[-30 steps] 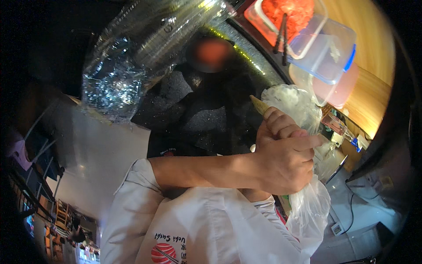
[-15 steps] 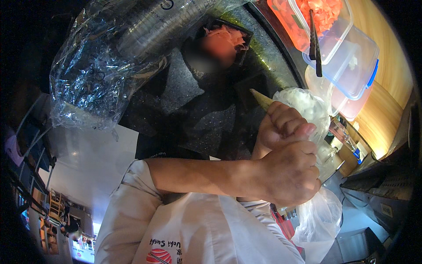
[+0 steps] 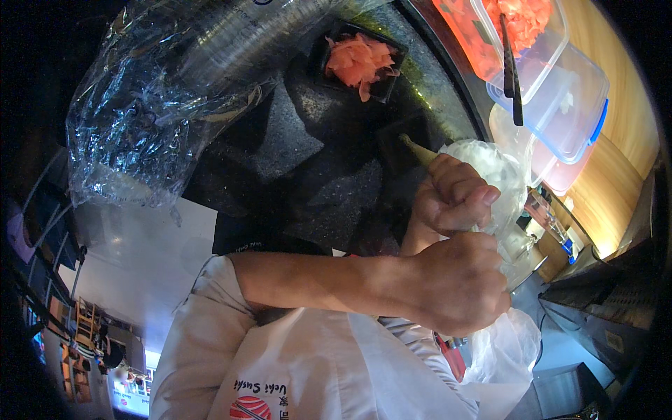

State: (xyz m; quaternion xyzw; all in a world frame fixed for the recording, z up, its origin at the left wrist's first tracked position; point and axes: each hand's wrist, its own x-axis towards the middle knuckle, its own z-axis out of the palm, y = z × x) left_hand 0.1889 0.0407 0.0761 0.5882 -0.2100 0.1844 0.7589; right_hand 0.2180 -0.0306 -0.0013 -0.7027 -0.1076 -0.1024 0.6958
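My right hand [image 3: 451, 196] is closed round the front of a clear plastic piping bag [image 3: 483, 157], close to its tip [image 3: 420, 150]. Pale green-yellow paste shows inside the tip, and a small dab sits at its end. That tip points up and left over a small dark square dish [image 3: 399, 143], hard to make out against the counter. My left forearm crosses in front of my body, and my left hand [image 3: 458, 283] is a fist round the bag's rear part, below the right hand. The bag's loose, crumpled end hangs out under it. The left fingertips are hidden.
A black square tray [image 3: 385, 91] of pink pickled ginger [image 3: 360, 59] lies on the dark counter [image 3: 336, 203]. Plastic-wrapped stacked clear containers [image 3: 231, 42] stand at upper left. At upper right are a tub of ginger [image 3: 525, 21], dark tongs [image 3: 511, 70] and an empty clear tub [image 3: 570, 105].
A small green dab now shows at the bag's tip. Both hands keep their grip, with only a slight shift. The bag's loose end has changed shape, and the view has moved a little.
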